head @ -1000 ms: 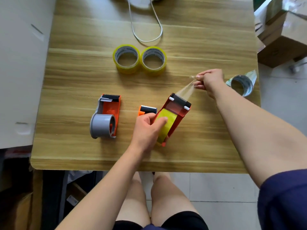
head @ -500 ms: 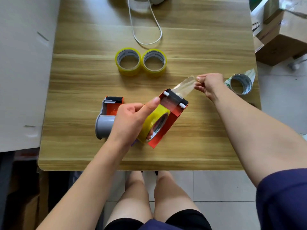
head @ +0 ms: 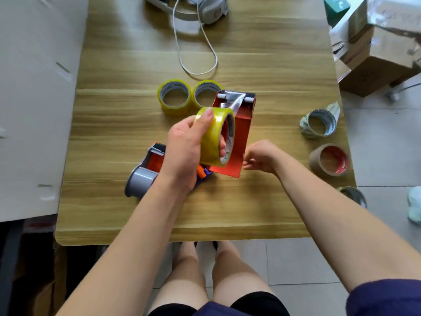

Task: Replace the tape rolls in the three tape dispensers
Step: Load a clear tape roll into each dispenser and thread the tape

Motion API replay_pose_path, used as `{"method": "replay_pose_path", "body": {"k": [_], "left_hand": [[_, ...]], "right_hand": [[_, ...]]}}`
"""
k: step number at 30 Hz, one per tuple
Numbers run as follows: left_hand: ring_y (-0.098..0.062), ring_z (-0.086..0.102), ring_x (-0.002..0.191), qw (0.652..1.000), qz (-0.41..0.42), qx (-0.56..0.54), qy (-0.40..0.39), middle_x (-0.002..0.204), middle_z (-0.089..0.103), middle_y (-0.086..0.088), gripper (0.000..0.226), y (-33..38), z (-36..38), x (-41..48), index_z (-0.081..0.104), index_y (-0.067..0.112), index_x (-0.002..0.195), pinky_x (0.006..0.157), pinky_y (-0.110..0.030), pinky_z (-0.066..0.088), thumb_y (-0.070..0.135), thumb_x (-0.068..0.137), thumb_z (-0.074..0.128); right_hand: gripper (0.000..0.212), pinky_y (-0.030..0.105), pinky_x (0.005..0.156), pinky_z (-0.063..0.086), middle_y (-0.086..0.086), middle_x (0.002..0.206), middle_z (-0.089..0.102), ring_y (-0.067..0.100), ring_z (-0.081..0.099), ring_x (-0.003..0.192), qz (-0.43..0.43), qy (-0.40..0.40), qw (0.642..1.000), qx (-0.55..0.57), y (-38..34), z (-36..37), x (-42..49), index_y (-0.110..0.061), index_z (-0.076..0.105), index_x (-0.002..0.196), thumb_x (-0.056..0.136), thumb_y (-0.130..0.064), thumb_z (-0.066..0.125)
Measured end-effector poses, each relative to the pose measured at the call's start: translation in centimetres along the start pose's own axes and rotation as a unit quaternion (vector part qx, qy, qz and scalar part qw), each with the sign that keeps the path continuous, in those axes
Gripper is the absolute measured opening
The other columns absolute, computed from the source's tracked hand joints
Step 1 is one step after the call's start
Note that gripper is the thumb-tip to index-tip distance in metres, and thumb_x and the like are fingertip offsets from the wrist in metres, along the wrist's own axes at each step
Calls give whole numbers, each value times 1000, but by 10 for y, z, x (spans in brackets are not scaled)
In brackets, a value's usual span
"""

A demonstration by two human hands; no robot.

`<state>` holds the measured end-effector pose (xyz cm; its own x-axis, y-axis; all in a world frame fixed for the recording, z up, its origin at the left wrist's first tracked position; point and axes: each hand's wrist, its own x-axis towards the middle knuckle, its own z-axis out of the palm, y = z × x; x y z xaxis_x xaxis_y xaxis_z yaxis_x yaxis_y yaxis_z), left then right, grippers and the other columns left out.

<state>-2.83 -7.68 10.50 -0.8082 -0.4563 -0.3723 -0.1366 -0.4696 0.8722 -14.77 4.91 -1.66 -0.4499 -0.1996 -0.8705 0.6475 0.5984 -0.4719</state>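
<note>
My left hand (head: 184, 149) grips a yellow tape roll (head: 213, 135), thumb on its top and fingers inside the core. The roll sits on the red dispenser (head: 239, 133), which is lifted off the wooden table (head: 262, 208) and tilted upright, with clear tape running up to its roller end. My right hand (head: 259, 157) has curled fingers pinching the lower right edge of the red plate. Two more yellow rolls (head: 175, 98) (head: 205, 92) lie flat behind. A dispenser with a bare grey hub (head: 142, 181) lies left of my wrist. An orange and purple dispenser (head: 204, 174) is mostly hidden under my left hand.
Used cores lie along the right table edge: a grey one with crumpled tape (head: 319, 123), a brown one (head: 329, 159) and another half off the edge (head: 353, 195). A white cable (head: 196, 53) loops at the back. Cardboard boxes (head: 376, 53) stand right, a white board (head: 34, 99) left.
My right hand let go of the pulled tape end and dropped to the dispenser's lower edge. My left hand lifted and turned the dispenser more upright.
</note>
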Motion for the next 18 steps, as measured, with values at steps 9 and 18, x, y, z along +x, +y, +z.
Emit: {"method": "replay_pose_path", "body": {"k": [9,18], "left_hand": [[-10,54,40,993,-114,-20,-11,48,61,1,29,-78,34,11,55,7,77,46,-18,48,23,97,44],[-10,56,42,990,-134,-14,38,48,61,2,26,-110,59,3,55,3,87,47,-21,47,26,96,47]], "right_hand": [[47,10,22,27,2,41,42,3,36,23,295,-204,885,297,95,-21,-17,0,51,51,94,-12,36],[14,13,20,25,7,44,44,8,37,21,342,-246,796,435,143,-11,-33,0,51,55,64,9,58]]}}
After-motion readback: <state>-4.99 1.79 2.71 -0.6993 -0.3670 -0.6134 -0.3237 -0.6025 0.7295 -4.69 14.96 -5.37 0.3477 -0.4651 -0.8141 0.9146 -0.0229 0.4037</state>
